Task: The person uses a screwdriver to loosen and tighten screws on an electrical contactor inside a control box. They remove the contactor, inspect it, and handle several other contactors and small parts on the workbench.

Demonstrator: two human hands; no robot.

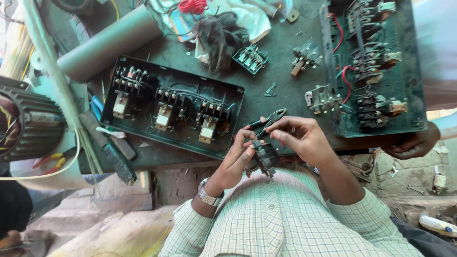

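Observation:
My left hand [238, 157] grips a small black electrical part [264, 158] close to my chest. My right hand [300, 138] holds black-handled pliers [266, 120], whose jaws point up and to the right, just above that part. Both hands meet at the near edge of the dark green workbench [281, 66]. A silver watch [209, 194] is on my left wrist. Just beyond my hands lies a black panel box [173, 107] with three contactors wired inside.
A second open panel [373, 66] with red wires lies at the right; another person's hand [414, 145] holds its near edge. Loose contact blocks [251, 58], a dark rag [219, 35], a grey pipe [112, 43] and a motor [26, 121] lie around.

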